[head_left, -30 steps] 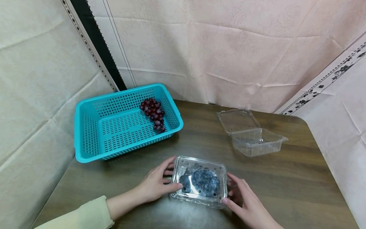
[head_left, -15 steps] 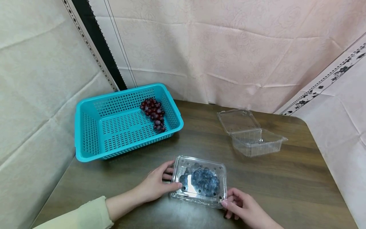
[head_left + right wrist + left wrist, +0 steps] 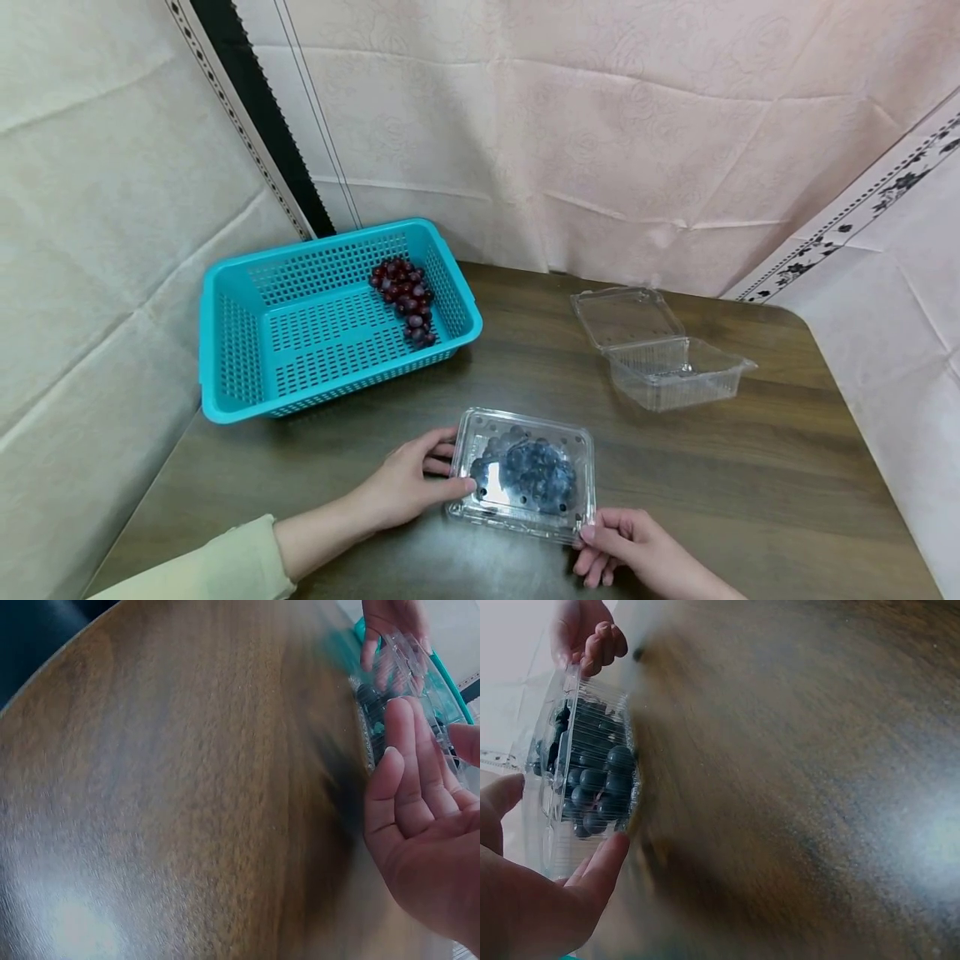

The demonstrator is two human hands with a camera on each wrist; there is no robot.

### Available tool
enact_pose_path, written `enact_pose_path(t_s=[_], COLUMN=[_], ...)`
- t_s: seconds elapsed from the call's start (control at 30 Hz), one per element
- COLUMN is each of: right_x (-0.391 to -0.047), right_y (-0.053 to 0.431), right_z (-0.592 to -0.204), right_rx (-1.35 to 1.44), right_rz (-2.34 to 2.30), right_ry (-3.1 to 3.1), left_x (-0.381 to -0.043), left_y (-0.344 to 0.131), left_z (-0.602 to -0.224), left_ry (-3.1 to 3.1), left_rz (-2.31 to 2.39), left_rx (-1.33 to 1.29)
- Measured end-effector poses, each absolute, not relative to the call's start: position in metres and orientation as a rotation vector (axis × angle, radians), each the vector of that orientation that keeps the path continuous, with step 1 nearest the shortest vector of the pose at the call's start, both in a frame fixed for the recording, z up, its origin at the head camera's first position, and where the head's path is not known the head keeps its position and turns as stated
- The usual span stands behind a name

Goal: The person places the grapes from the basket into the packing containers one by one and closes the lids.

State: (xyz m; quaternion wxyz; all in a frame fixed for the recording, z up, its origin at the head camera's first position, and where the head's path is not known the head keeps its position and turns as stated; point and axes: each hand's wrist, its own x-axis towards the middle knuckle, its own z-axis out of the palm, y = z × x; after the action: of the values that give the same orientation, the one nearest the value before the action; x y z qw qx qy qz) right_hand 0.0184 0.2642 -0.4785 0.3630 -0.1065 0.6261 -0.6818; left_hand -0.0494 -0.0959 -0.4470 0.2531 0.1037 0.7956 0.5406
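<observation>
We are gripping the clear box [image 3: 513, 522] of dark fruit [image 3: 542, 475] with our left hand [image 3: 408, 485] and pinching its near right corner with our right hand [image 3: 628, 543], nearer us than the blue basket [image 3: 360, 378].

2 wrist views (head's above) share the punnet [image 3: 522, 477].

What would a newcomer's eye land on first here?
Probably the bright turquoise basket at the left rear of the table, with dark red grapes at its right end. Next, the clear lidded box of dark blue fruit, front and centre, between the left hand and the right hand. Behind it, to the right, sits an open clear box.
</observation>
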Motion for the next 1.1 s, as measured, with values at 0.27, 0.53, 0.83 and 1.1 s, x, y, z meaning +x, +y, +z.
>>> enact_pose_path(t_s=[0.27, 0.53, 0.83, 1.1], right_x=[0.019, 0.020, 0.021, 0.020], right_y=[0.261, 0.260, 0.259, 0.258], right_z=[-0.481, -0.482, -0.484, -0.482], right_rx=[-0.287, -0.295, -0.277, -0.268], right_rz=[-1.790, -1.821, -1.834, -1.817], right_ry=[1.616, 1.617, 1.606, 1.613], left_x=[-0.051, -0.052, -0.048, -0.044], left_y=[-0.108, -0.118, -0.120, -0.114], left_z=[-0.439, -0.434, -0.437, -0.441], left_ry=[2.079, 1.854, 1.707, 1.646], left_rz=[1.528, 1.627, 1.585, 1.575], left_rx=[0.188, 0.033, 0.025, 0.042])
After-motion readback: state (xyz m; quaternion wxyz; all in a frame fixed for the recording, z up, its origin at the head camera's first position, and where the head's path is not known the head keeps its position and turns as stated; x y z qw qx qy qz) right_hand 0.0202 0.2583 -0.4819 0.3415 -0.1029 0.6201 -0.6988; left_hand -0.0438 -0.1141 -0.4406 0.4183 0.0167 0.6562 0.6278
